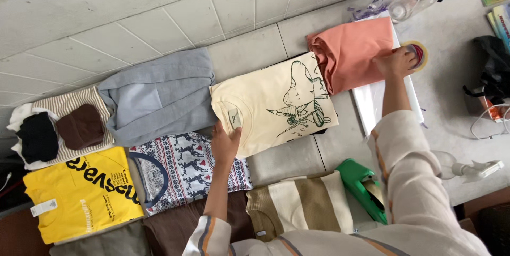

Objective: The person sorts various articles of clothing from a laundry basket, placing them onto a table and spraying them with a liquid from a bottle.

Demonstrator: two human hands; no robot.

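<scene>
1. Head view, landmark: the cream T-shirt [273, 104] with a dark green line drawing lies folded flat on the tiled worktop [239, 54]; every place below is told from it.
2. The left hand [225, 142] rests at the cream T-shirt's lower left corner, beside its neck label. Its grip is spread, fingers lying flat on the cloth, with nothing pinched.
3. The right hand [396, 62] lies to the upper right of the cream T-shirt, on the far edge of a folded salmon shirt [353, 54]. The fingers are bent over that edge and touch a roll of tape [417, 54] just beyond it. Whether the grip pinches the cloth or only presses it, I cannot tell.
4. The salmon shirt overlaps the cream T-shirt's upper right corner and sits on a white sheet [380, 102].
5. Left of the cream T-shirt and touching it is a folded grey garment [159, 96].
6. Below the left hand lies a knitted sweater [183, 168] with a reindeer pattern; a yellow T-shirt [82, 195] lies further left of that.
7. Straight below the cream T-shirt is a tan and cream striped top [305, 200], with a green plastic tool [361, 184] just beside it.
8. Far left of the cream T-shirt, a striped garment [71, 104] carries a black bundle [37, 136] and a brown bundle [79, 126].
</scene>
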